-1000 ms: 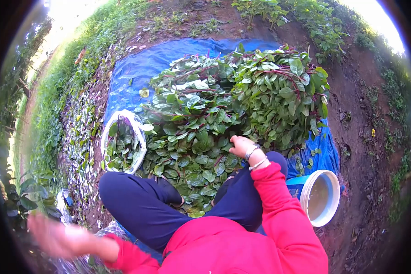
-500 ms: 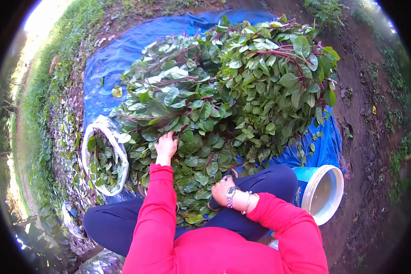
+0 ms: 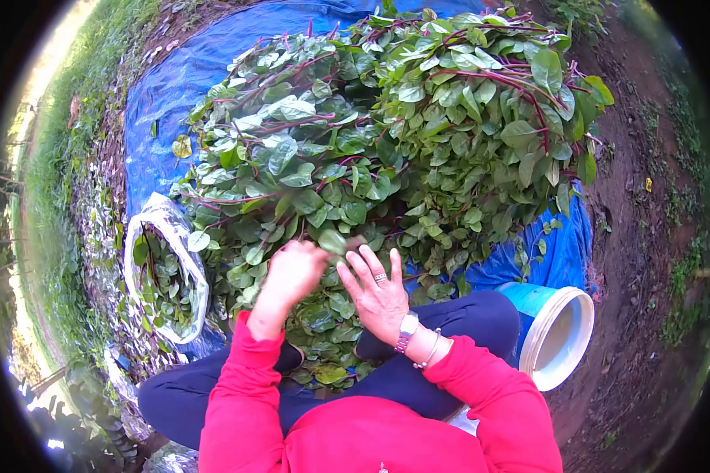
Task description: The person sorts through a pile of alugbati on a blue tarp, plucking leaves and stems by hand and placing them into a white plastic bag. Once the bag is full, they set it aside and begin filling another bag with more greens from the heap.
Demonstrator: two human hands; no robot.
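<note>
In front of me lies a large heap of red-stemmed leafy greens (image 3: 284, 158) that look like Malabar spinach. Over its near side my left hand (image 3: 294, 270) is closed, apparently on a leafy stem (image 3: 333, 240) whose leaf is smeared by motion at the fingertips. Close beside it, my right hand (image 3: 377, 298) is stretched out with fingers apart, a ring and a watch on it, and nothing visible in its grip. Loose leaves (image 3: 323, 319) lie below both hands, between my crossed legs. Blur hides exactly how the left fingers meet the stem.
A clear plastic bag (image 3: 199, 288) with leaves inside stands open at my left. To my right a blue and white bucket (image 3: 533, 306) lies tipped on its side. The heap rests on a blue tarp (image 3: 162, 118), with bare soil (image 3: 639, 260) to the right and grass to the left.
My right hand has risen from my leg toward the left hand, its fingers spreading. The left hand has drawn back from the heap slightly, with a blurred leaf now at its fingertips.
</note>
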